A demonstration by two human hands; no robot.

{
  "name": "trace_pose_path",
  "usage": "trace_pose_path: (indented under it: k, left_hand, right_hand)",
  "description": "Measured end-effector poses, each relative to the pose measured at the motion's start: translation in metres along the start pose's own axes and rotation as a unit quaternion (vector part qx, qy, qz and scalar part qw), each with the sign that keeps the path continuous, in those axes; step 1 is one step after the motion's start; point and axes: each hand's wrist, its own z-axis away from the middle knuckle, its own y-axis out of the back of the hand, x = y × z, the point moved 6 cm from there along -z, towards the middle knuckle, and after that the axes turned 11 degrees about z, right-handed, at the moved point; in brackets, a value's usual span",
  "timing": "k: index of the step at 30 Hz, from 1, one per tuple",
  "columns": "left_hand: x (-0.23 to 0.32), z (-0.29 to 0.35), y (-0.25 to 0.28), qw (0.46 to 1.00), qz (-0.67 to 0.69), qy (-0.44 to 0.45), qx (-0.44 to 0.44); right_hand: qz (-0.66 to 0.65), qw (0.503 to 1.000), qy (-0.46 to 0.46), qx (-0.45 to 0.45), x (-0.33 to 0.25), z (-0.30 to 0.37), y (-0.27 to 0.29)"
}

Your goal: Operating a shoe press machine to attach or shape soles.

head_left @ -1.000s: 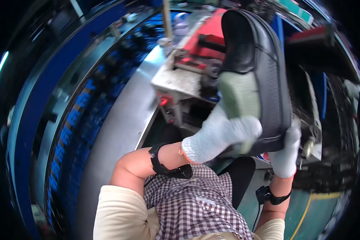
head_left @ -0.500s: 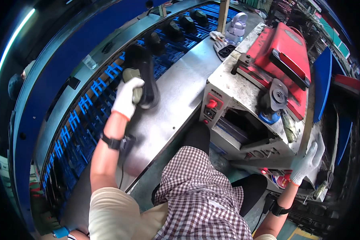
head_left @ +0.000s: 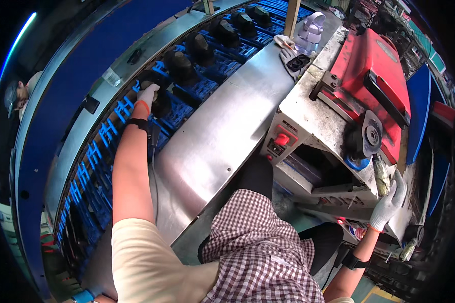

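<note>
**White gloves, one on a shoe, one at the machine**

White-gloved, the left hand [head_left: 147, 96] reaches out and closes over a black shoe [head_left: 159, 101] sitting on the blue conveyor rack [head_left: 187, 93], with more dark shoes [head_left: 199, 48] lined up beyond it. The right hand [head_left: 389, 202], fingers loosely curled, rests against the grey machine's edge [head_left: 318, 121], just below a yellowish brush [head_left: 381, 174]; whether it grips the brush cannot be told.
</note>
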Motion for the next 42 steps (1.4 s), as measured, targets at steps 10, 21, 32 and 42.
trace_pose_path:
  k: [10,21,32,42]
  left_hand:
    - [0.019,0.096,0.004,0.983,-0.101,-0.119,0.099]
    - [0.003,0.229,-0.048,0.974,-0.091,-0.135,-0.156]
    - [-0.043,0.338,-0.085,0.718,-0.514,-0.462,-0.078]
    - [-0.036,0.347,-0.086,0.730,-0.481,-0.475,-0.099]
  right_hand:
    - [-0.063,0.997,-0.028,-0.040,-0.009,-0.008,-0.015]
    - [0.010,0.999,0.037,0.021,-0.053,-0.008,0.002]
    - [0.004,0.998,0.051,0.043,-0.051,0.002,0.006]
    - [-0.196,0.979,0.057,0.005,-0.128,-0.016,0.034]
